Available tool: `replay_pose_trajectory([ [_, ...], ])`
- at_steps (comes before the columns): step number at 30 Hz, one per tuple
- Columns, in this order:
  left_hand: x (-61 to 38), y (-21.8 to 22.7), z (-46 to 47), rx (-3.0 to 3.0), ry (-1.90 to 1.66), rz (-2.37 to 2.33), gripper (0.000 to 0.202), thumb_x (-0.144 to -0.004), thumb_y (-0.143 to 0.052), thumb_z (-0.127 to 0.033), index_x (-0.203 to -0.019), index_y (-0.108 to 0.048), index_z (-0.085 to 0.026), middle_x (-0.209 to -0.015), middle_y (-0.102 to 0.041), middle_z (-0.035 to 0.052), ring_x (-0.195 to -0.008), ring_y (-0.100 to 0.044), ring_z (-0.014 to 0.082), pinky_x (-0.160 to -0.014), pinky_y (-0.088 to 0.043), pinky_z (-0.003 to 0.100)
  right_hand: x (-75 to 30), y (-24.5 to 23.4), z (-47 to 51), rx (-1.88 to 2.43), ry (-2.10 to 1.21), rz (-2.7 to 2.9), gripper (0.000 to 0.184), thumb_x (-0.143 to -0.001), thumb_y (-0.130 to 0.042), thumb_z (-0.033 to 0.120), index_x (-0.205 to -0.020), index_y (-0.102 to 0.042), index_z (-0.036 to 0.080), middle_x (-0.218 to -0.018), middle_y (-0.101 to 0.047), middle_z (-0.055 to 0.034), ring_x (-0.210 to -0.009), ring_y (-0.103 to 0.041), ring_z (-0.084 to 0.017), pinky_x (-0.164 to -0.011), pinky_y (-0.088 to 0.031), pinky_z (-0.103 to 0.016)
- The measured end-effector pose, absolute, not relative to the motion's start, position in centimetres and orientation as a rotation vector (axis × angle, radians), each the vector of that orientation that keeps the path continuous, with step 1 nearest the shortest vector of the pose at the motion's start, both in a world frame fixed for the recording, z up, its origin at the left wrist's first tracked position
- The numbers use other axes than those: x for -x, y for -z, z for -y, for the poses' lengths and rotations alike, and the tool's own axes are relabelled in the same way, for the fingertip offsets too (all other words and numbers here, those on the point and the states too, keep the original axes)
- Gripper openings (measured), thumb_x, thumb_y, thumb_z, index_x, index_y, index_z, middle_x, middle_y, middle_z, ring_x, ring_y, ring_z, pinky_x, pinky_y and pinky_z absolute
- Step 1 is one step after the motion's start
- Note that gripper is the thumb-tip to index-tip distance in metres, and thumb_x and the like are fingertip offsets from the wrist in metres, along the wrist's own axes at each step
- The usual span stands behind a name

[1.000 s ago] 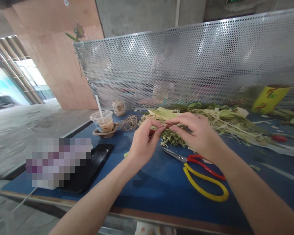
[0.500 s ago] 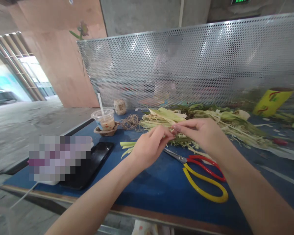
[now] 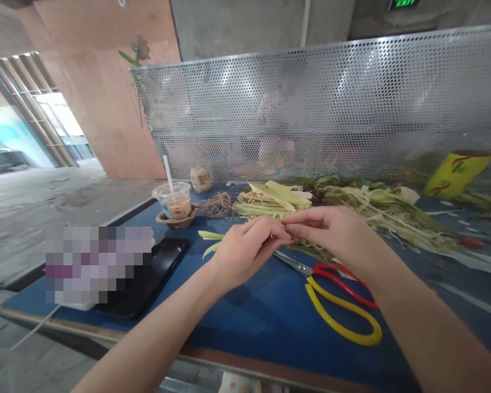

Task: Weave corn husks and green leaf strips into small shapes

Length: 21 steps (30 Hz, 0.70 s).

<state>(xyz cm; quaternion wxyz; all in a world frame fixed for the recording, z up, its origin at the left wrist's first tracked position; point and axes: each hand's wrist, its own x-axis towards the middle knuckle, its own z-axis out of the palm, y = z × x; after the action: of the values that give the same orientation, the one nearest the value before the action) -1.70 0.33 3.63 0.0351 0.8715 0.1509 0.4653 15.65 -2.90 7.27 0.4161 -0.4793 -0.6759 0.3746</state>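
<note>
Pale green leaf strips (image 3: 210, 236), which look like corn husk, stick out to the left of my left hand (image 3: 245, 248); its curled fingers close round them. My right hand (image 3: 335, 232) meets the left one with thumb and fingers pinched together. What lies between its fingertips is hidden. Just under the hands, scissors (image 3: 339, 305) with one red and one yellow handle rest on the blue tabletop (image 3: 249, 327), their blades pointing to the far left. Behind the hands lies a heap of pale husks (image 3: 274, 197).
At the left are a black phone-like slab (image 3: 159, 267) and a blurred-out item. A drink cup with a straw (image 3: 174, 199) stands in a cardboard holder beside tangled twine (image 3: 216, 204). More husks (image 3: 376, 207) and a yellow roll (image 3: 454, 174) lie right. Behind rises a perforated metal panel (image 3: 237, 98).
Both hands have shifted slightly down and to the left, still fingertip to fingertip. The strip ends at the left have moved a little with them. The scissors have stayed put.
</note>
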Motion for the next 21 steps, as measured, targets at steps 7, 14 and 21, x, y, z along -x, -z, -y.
replay_pose_trajectory([
  [7,1.3,-3.4,0.5,-2.407,-1.502,-0.481,0.003,-0.080,-0.053,-0.014,-0.081,-0.053,-0.017,-0.100,-0.056,0.0067,-0.074,-0.058,0.0103,-0.054,-0.049,0.019,-15.5,-6.5,2.3,0.948,-1.309,1.454,0.041,-0.065,-0.071,0.029,-0.096,-0.045,0.019,-0.061,-0.062,0.0036,-0.057,-0.057,-0.010,-0.056,-0.045,-0.023],
  [14,1.0,-2.9,0.8,-2.104,-1.421,-0.292,0.005,-0.079,-0.054,-0.012,-0.080,-0.053,-0.017,-0.086,-0.060,0.0029,-0.050,-0.053,0.0035,-0.042,-0.046,0.015,-15.7,-6.0,2.0,0.777,-1.623,1.476,0.052,-0.065,-0.072,0.031,-0.105,-0.042,0.016,-0.061,-0.061,0.0039,-0.048,-0.052,-0.005,-0.042,-0.038,-0.015],
  [21,1.1,-3.7,1.7,-2.285,-1.712,-0.308,0.009,-0.072,-0.062,-0.008,-0.075,-0.063,-0.016,-0.077,-0.066,0.0023,-0.059,-0.060,0.0077,-0.058,-0.053,0.020,-15.5,-6.1,2.0,0.759,-1.761,1.452,0.050,-0.063,-0.073,0.028,-0.101,-0.043,0.016,-0.062,-0.061,0.0046,-0.048,-0.054,-0.005,-0.045,-0.043,-0.015],
])
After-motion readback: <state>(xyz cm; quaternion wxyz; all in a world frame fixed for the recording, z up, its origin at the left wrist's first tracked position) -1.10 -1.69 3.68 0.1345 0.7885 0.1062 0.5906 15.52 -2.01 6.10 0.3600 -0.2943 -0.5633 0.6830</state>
